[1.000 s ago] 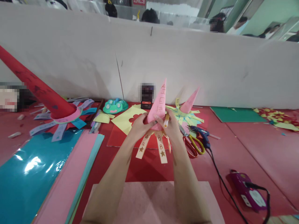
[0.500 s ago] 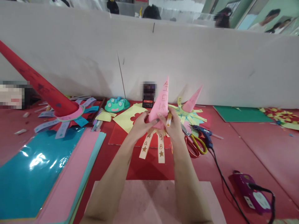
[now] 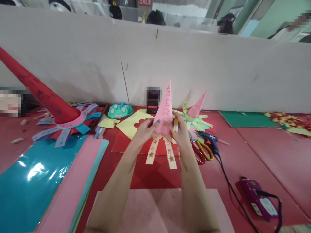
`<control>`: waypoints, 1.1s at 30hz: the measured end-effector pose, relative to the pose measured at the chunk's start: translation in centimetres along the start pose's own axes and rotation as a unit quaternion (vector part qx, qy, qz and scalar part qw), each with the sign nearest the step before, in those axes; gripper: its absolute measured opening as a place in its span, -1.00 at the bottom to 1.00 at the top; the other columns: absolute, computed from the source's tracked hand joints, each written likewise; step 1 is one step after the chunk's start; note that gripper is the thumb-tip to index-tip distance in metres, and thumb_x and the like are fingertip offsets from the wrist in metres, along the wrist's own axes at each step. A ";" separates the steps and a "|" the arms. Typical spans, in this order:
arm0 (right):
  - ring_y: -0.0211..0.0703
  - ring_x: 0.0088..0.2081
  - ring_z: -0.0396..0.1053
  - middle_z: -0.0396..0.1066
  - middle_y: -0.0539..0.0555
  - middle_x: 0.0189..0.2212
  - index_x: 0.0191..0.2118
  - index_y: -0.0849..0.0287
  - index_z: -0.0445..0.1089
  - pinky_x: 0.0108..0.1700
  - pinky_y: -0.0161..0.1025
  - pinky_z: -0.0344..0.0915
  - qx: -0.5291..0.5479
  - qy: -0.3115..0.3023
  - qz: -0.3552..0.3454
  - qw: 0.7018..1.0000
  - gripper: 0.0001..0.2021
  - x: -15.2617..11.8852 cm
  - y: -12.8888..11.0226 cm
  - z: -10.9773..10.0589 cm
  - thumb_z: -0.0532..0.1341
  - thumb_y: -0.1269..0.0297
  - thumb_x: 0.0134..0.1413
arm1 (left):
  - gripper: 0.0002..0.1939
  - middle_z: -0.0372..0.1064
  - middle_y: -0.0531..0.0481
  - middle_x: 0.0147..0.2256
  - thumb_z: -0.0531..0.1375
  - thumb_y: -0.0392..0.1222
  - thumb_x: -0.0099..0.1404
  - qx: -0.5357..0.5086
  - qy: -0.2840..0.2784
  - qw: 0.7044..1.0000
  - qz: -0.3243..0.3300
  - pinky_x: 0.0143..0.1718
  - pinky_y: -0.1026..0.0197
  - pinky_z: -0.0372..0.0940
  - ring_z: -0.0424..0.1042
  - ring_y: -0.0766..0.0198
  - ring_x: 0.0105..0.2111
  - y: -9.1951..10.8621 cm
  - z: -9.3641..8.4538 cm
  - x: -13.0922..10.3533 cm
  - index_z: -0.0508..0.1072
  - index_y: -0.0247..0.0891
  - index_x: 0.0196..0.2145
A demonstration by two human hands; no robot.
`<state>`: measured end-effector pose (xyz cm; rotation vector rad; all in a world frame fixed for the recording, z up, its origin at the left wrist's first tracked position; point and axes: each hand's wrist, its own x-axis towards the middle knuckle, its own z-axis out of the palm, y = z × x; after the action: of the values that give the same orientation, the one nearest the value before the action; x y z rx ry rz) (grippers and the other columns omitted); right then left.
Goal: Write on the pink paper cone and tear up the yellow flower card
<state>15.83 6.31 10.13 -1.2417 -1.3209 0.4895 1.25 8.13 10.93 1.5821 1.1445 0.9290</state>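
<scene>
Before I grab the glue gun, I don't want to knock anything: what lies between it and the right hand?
In the head view, scissors lie between the right hand and the glue gun, with pink paper beside them.

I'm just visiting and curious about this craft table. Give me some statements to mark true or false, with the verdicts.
1. The left hand and right hand both hold the pink cone. True.
2. Two strips below that cone bear stars. True.
3. The glue gun is in the left hand. False: it lies on the table.
4. The long cone at far left is green. False: it is red.
5. The scissors lie left of both hands. False: they lie to the right.
</scene>
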 end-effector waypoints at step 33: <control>-0.18 -0.21 0.38 0.41 0.09 -0.20 -0.16 0.12 0.32 -0.21 -0.19 0.35 0.020 0.014 -0.022 0.999 -0.75 -0.2 0.8 0.3 0.17 0.16 0.04 | -0.44 0.29 -0.19 0.05 0.23 -0.06 0.10 -0.089 -0.035 0.995 0.016 -0.07 0.18 0.27 0.34 0.13 -0.02 0.1 0.2 -0.3 0.25 -0.31 0.03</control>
<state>15.81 6.54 9.24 -1.1801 -1.3054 0.4638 1.36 7.80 10.93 1.4804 0.9615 0.9617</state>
